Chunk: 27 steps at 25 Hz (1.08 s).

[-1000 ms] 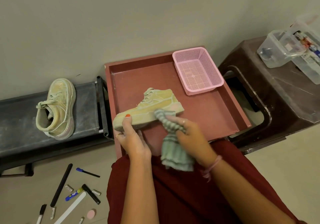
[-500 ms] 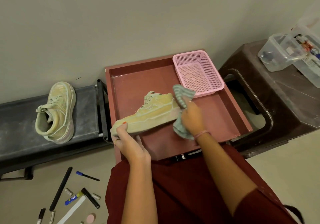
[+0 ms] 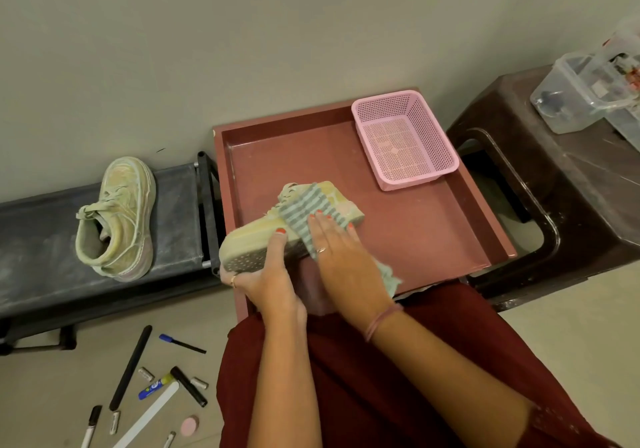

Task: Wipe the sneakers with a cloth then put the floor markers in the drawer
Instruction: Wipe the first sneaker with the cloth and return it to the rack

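Plain grey wall fills the far side of the view, above a pale tiled floor. Against it sits an open red drawer with a pink basket in its far right corner. Over the drawer, the left hand grips a yellow sneaker by its toe, fingers curled under the dotted sole and thumb on the upper. The right hand lies flat, fingers straight and together, pressing a striped green cloth against the sneaker's side near the heel. A second sneaker, dusty-looking, rests on a low dark rack to the left, well apart. Floor markers and pens lie scattered on the near left floor, none yet in the drawer. A dark brown stool at right carries clear plastic boxes.

Risk, as a judgement: the sneaker is held only at the toe, so firm pressure at the heel could twist it loose into the drawer. The cloth's free end hangs near the drawer's near edge and might snag there.
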Each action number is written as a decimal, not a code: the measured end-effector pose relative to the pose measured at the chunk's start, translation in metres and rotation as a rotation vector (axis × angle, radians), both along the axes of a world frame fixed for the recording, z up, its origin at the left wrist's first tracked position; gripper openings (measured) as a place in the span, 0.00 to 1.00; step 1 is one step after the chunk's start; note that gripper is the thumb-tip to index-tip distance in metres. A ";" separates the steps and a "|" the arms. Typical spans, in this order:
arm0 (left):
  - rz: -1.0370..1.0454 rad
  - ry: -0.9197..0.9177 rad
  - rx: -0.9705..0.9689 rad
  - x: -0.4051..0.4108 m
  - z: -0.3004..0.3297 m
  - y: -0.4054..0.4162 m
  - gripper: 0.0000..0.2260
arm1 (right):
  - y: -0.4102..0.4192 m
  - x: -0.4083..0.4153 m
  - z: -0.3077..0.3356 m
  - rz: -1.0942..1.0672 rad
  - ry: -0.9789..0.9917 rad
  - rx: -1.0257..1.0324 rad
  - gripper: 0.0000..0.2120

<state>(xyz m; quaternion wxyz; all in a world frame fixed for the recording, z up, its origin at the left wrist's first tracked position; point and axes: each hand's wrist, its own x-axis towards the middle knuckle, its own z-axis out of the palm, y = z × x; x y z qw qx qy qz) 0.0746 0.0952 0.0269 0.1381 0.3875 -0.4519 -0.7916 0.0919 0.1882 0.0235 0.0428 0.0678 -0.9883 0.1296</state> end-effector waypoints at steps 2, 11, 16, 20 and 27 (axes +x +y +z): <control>-0.030 0.029 0.010 0.002 0.005 0.002 0.36 | 0.019 -0.015 -0.009 -0.035 -0.034 0.122 0.25; -0.291 0.198 -0.068 0.006 0.018 -0.001 0.35 | 0.069 -0.082 0.030 -0.224 -0.642 -0.311 0.28; -0.367 0.293 -0.070 0.009 0.023 0.000 0.38 | 0.027 -0.001 0.031 0.008 -0.241 -0.593 0.43; -0.401 0.331 -0.044 0.010 0.021 -0.001 0.40 | 0.052 -0.013 0.017 0.093 -0.096 -0.273 0.42; -0.405 0.356 -0.037 0.013 0.026 -0.001 0.40 | 0.026 -0.034 0.053 -0.068 -0.274 -0.369 0.36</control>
